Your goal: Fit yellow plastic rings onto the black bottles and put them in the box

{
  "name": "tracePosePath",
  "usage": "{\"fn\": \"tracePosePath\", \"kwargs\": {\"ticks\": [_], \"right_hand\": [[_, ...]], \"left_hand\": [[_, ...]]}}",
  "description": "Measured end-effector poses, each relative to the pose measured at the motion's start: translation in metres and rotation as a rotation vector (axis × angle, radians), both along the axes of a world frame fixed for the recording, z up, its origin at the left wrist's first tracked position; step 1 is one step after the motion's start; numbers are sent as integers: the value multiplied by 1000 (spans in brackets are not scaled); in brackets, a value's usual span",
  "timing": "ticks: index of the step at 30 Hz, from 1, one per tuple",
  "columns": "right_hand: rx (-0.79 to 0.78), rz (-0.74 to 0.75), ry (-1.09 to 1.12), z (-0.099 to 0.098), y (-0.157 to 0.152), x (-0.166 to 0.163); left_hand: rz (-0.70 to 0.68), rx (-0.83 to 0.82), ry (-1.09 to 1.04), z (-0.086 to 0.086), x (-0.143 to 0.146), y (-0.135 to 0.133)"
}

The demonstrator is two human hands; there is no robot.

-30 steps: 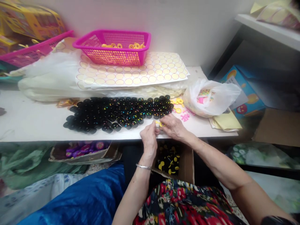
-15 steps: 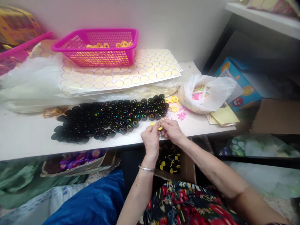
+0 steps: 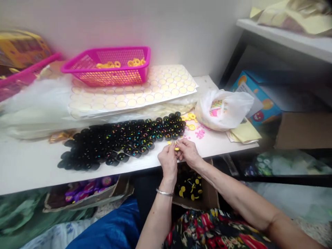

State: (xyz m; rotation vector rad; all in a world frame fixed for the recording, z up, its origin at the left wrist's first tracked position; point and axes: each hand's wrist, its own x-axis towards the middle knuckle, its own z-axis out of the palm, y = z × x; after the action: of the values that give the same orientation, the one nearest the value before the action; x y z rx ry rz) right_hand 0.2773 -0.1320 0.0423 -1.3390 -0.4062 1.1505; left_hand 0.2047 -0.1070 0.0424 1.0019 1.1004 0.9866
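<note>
Over the table's front edge, my left hand (image 3: pixel 168 159) and my right hand (image 3: pixel 188 152) meet, both closed on one small yellow ring-shaped piece (image 3: pixel 177 148). Fingers cover most of that piece. Just left and behind stand many small round black cups (image 3: pixel 135 138) in close rows, several with bright coloured bits inside. Several yellow ring pieces (image 3: pixel 191 121) lie on the table behind my right hand, beside a scatter of tiny pink bits (image 3: pixel 200 134). A white plastic bag (image 3: pixel 233 107) holding coloured beads sits to their right.
A pink mesh basket (image 3: pixel 109 77) with yellow ring pieces rests on sheets of round stickers (image 3: pixel 155 95) at the back. Below the table edge are a carton (image 3: pixel 211 193) of black and yellow parts and a box of purple packets (image 3: pixel 89 186). A shelf (image 3: pixel 285 34) juts in at upper right.
The whole view has shifted, so the table appears lower in the picture. Both hands stay together on the yellow ring-shaped piece, with barely any finger movement.
</note>
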Motion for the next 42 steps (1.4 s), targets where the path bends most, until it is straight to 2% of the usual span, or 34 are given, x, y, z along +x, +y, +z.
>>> {"fn": "tracePosePath", "kwargs": {"ticks": [4, 7, 10, 13, 15, 19, 24, 27, 33, 42], "right_hand": [[99, 32, 151, 9, -14, 1], [129, 127, 210, 23, -31, 2], [-8, 190, 130, 30, -41, 8], [-135, 230, 72, 30, -44, 20], [-137, 368, 151, 29, -46, 29], [-16, 689, 330, 32, -55, 42], [-7, 883, 560, 25, -60, 53], [-4, 952, 604, 18, -61, 58], [82, 1072, 449, 21, -65, 60], [145, 1008, 252, 27, -69, 50]], "left_hand": [[-174, 230, 49, -4, -12, -2], [-301, 289, 52, -5, -25, -5], [-384, 359, 86, -1, -38, -10], [-489, 432, 93, 6, -47, -17], [-555, 469, 62, 10, -49, -21], [-682, 532, 74, 18, -52, -27], [-824, 631, 110, 33, -52, -35], [-913, 668, 117, 37, -52, -38], [-894, 694, 158, 33, -52, -42], [-887, 718, 217, 30, -50, -45]]}}
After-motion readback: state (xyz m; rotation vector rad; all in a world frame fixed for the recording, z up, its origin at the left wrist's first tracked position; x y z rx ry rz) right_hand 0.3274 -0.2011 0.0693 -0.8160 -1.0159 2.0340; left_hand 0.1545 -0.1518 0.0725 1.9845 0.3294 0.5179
